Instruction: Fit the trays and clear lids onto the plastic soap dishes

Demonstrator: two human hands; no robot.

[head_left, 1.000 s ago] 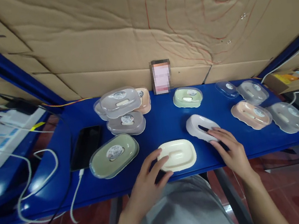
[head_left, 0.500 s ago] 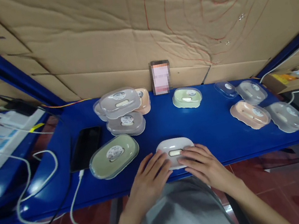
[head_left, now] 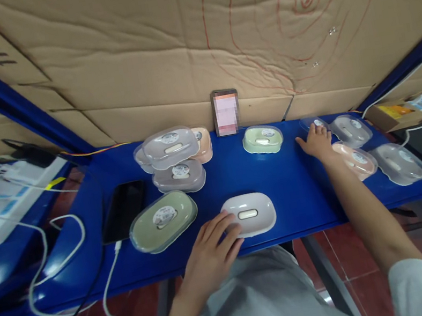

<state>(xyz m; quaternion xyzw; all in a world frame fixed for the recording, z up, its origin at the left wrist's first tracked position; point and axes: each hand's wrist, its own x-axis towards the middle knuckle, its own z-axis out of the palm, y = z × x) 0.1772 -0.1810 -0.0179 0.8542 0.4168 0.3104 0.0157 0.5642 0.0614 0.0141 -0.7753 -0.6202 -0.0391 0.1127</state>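
Note:
A white soap dish [head_left: 250,214] with a cream inner tray sits near the front edge of the blue table [head_left: 239,177]. My left hand [head_left: 210,249] rests with fingers spread on its left side. My right hand [head_left: 316,142] is stretched out to the far right and lies over a small clear lid [head_left: 308,123], mostly hiding it. Whether the fingers grip the lid cannot be told. Beside that hand lie a peach soap dish [head_left: 354,159] and two clear-lidded grey ones [head_left: 351,130], [head_left: 400,163].
A green lidded dish [head_left: 163,221] lies left of the white one. Stacked grey and peach dishes [head_left: 174,156] stand behind it, and a pale green dish [head_left: 262,139] sits at the back. A black phone [head_left: 124,210] with a white cable [head_left: 109,276] lies at left. A cardboard wall [head_left: 190,41] backs the table.
The white top piece went from the right onto the cream tray under both hands. My right hand then left it and reached to the far right; my left hand stayed.

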